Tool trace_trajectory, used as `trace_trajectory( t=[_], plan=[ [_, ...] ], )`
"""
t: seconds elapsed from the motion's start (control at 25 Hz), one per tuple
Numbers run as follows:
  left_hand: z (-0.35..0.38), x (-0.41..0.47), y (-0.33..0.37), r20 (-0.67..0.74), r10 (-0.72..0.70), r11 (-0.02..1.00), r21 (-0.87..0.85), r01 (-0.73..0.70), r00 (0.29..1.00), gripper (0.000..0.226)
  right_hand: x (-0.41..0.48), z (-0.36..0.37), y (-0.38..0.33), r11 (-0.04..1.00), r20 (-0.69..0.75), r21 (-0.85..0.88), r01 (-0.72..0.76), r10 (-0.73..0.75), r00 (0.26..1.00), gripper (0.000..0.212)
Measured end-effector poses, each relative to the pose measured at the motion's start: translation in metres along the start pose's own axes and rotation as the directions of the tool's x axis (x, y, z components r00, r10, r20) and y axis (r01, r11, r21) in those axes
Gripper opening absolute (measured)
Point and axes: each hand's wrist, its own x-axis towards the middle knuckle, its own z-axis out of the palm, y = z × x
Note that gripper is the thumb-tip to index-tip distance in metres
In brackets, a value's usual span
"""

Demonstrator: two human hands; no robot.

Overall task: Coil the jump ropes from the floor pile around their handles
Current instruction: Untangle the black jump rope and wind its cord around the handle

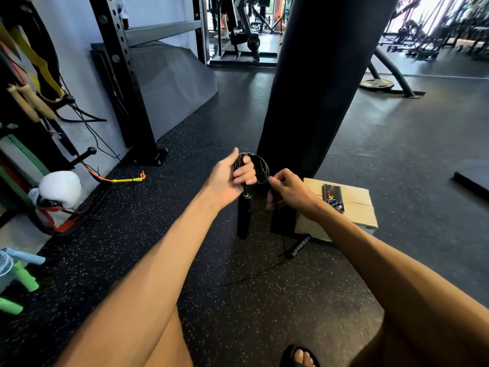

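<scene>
- Coiling is well under way on one black jump rope: the left hand (230,180) has its fingers curled round a bundle of loops (260,168), held up in front of the punching bag (317,88). One black handle (244,215) hangs below the fist.
- The right hand (291,192) pinches the free run of rope between thumb and fingertips, just beside the bundle.
- From there the rope drops to the floor, where the loose length (254,274) leads to the second handle (299,246), lying near the cardboard box (362,215).
- The next move probably calls for drawing up that slack and laying it onto the loops under even tension. The left grip needs to stay firm so the turns do not spring apart, and the floor handle would come up last.
- It is hard to tell whether the loops pass round the hanging handle or only sit in the hand, because the fingers cover the crossing and black rope merges with the dark bag.
- The rope under the right palm is hidden.
- Other ropes with green and blue handles (23,276) are cut off at the left edge, so their number cannot be told.
</scene>
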Motion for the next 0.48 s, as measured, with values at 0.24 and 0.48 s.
trace_trajectory(
  t=[0.24,0.48],
  plan=[
    [-0.007,0.010,0.009,-0.340,0.311,0.946,0.026,-0.322,0.887,0.041,-0.009,0.007,0.013,0.946,0.265,-0.303,-0.116,0.200,0.943,0.023],
    [-0.014,0.012,0.001,-0.345,0.644,0.640,0.732,-0.233,0.682,0.032,-0.005,0.009,0.017,0.943,0.250,-0.329,-0.051,0.139,0.958,0.012]
  ],
)
